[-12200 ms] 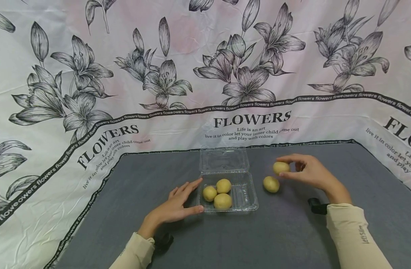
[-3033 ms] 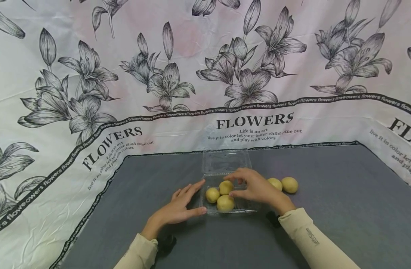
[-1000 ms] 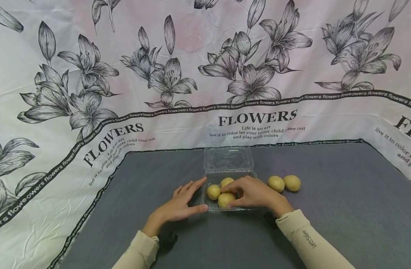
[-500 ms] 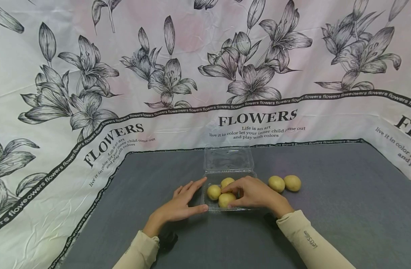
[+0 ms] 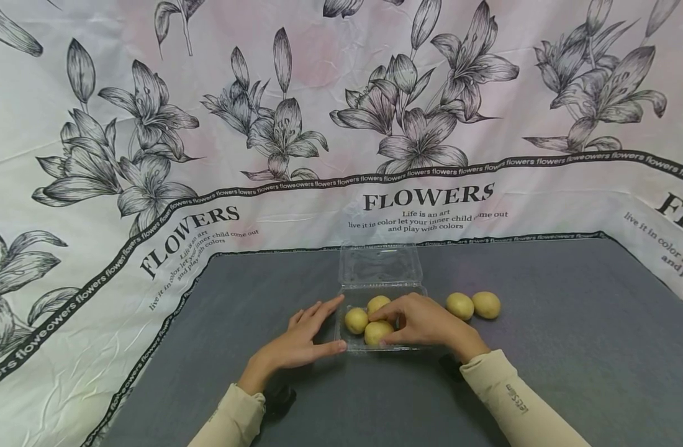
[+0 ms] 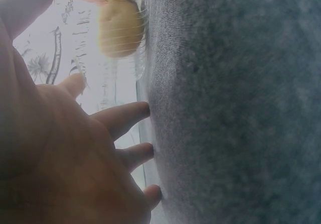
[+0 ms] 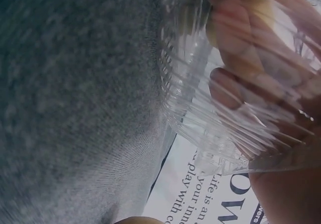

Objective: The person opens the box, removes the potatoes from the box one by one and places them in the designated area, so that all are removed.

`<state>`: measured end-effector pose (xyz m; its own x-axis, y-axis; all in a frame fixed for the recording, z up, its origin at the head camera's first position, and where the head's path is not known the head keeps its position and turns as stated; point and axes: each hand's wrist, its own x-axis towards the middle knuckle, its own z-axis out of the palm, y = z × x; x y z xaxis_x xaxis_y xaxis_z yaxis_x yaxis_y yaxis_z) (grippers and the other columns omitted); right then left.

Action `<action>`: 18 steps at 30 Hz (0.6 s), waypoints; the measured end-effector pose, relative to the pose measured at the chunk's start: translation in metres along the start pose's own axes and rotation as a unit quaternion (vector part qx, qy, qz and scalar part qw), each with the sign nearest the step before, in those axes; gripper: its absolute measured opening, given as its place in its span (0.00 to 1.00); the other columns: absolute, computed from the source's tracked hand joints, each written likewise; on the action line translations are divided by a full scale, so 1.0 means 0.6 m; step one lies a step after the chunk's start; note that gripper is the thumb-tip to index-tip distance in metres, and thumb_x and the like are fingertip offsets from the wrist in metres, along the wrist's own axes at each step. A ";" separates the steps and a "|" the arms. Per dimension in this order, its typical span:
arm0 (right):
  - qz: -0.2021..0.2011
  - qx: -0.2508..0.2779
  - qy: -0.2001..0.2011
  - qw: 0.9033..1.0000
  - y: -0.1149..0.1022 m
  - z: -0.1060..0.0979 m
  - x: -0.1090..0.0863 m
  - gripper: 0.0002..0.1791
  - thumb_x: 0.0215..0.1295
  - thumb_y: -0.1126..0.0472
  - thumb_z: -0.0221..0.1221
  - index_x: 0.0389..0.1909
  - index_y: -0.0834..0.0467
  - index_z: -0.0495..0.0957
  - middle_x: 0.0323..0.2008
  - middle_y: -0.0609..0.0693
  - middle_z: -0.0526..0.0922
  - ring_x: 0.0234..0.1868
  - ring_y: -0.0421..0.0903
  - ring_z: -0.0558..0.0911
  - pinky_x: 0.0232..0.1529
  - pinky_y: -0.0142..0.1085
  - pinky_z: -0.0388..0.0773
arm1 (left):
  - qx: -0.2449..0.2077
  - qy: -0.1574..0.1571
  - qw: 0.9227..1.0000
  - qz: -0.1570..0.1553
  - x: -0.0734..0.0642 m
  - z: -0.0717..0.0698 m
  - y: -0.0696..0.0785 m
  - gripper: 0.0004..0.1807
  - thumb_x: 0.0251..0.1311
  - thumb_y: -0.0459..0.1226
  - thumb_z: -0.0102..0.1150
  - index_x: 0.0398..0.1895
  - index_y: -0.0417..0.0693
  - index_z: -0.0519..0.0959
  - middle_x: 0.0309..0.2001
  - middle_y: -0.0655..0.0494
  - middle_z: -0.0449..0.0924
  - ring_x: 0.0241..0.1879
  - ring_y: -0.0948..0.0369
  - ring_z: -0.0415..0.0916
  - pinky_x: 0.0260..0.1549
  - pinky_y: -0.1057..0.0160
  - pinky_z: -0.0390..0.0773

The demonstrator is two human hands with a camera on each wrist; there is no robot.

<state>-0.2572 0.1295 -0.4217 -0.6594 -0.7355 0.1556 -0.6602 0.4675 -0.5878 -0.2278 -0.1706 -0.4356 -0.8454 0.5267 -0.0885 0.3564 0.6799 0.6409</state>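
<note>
A clear plastic clamshell box (image 5: 416,345) lies open on the grey tabletop, its lid (image 5: 380,266) tipped back. Three small yellow potatoes sit in it: a left one (image 5: 356,321), a back one (image 5: 378,304) and a front one (image 5: 377,334). My right hand (image 5: 422,320) reaches into the box, thumb and fingers around the front potato; the right wrist view has its curled fingers (image 7: 230,28) behind the clear wall. My left hand (image 5: 297,338) lies spread at the box's left side, thumb and index finger at its edge. In the left wrist view its fingertips (image 6: 145,108) rest on the tabletop.
Two more potatoes lie to the right of the box, a nearer one (image 5: 459,306) and one at its right (image 5: 487,305), side by side. Behind the table (image 5: 559,347) hangs a white cloth (image 5: 297,217) printed with flowers and lettering.
Since the oldest frame, my right hand has set its potato down beside the other one, moved left into the box and gripped the front potato. Over the last second both hands stay still.
</note>
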 end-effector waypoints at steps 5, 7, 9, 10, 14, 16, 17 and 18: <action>-0.004 0.013 0.005 1.000 0.002 0.000 -0.001 0.24 0.58 0.50 0.74 0.55 0.53 0.86 0.44 0.45 0.90 0.30 0.32 0.83 0.34 0.28 0.81 | 0.001 0.001 1.000 0.000 0.001 0.002 -0.003 0.49 0.65 0.65 0.57 0.83 0.71 0.45 0.83 0.62 0.46 0.83 0.44 0.36 0.75 0.30 0.34; -0.006 0.018 0.007 1.000 0.002 -0.001 -0.001 0.24 0.58 0.50 0.74 0.55 0.53 0.86 0.44 0.46 0.90 0.30 0.33 0.83 0.34 0.28 0.81 | 0.000 0.002 1.000 0.000 0.002 0.002 -0.004 0.49 0.65 0.65 0.57 0.83 0.71 0.45 0.83 0.62 0.47 0.83 0.44 0.36 0.75 0.30 0.34; -0.007 0.021 0.008 1.000 0.001 -0.002 -0.001 0.24 0.58 0.51 0.74 0.55 0.54 0.86 0.44 0.46 0.90 0.30 0.33 0.83 0.34 0.28 0.81 | -0.001 0.002 1.000 0.000 0.002 0.002 -0.004 0.49 0.65 0.65 0.57 0.83 0.71 0.45 0.83 0.62 0.47 0.83 0.44 0.36 0.75 0.30 0.34; -0.008 0.022 0.009 1.000 0.001 -0.002 -0.001 0.24 0.58 0.51 0.74 0.55 0.54 0.86 0.45 0.46 0.90 0.30 0.32 0.83 0.34 0.29 0.81 | -0.001 0.002 1.000 0.000 0.002 0.003 -0.004 0.49 0.65 0.65 0.57 0.83 0.71 0.45 0.83 0.62 0.47 0.83 0.44 0.36 0.75 0.30 0.34; -0.015 0.034 0.012 0.999 0.003 -0.003 -0.001 0.24 0.59 0.51 0.74 0.55 0.54 0.86 0.45 0.46 0.90 0.31 0.33 0.83 0.35 0.29 0.81 | 0.001 0.001 1.000 0.001 0.003 0.003 -0.006 0.49 0.65 0.65 0.57 0.83 0.71 0.44 0.83 0.62 0.47 0.83 0.44 0.35 0.75 0.30 0.33; -0.016 0.042 0.013 0.999 0.004 -0.004 -0.001 0.23 0.59 0.51 0.74 0.55 0.54 0.86 0.45 0.46 0.90 0.32 0.33 0.83 0.35 0.30 0.82 | 0.002 0.001 1.000 0.001 0.003 0.004 -0.007 0.50 0.65 0.65 0.57 0.83 0.71 0.44 0.83 0.63 0.46 0.83 0.45 0.35 0.75 0.30 0.32; -0.015 0.047 0.014 0.999 0.003 -0.005 -0.002 0.23 0.59 0.51 0.74 0.55 0.54 0.86 0.45 0.46 0.90 0.32 0.33 0.83 0.35 0.30 0.82 | 0.002 0.000 1.000 0.002 0.003 0.004 -0.007 0.49 0.65 0.65 0.57 0.83 0.71 0.44 0.83 0.63 0.47 0.83 0.45 0.35 0.75 0.30 0.32; -0.014 0.049 0.015 0.999 0.003 -0.006 -0.002 0.23 0.59 0.51 0.74 0.55 0.54 0.86 0.45 0.46 0.90 0.33 0.33 0.83 0.36 0.30 0.82 | 0.002 0.001 1.000 0.003 0.003 0.004 -0.006 0.49 0.65 0.65 0.57 0.83 0.71 0.44 0.83 0.62 0.47 0.83 0.45 0.35 0.75 0.31 0.32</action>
<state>-0.2590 0.1328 -0.4201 -0.6527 -0.7318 0.1962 -0.6410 0.3952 -0.6580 -0.2297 -0.1712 -0.4399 -0.8439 0.5299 -0.0842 0.3626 0.6789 0.6385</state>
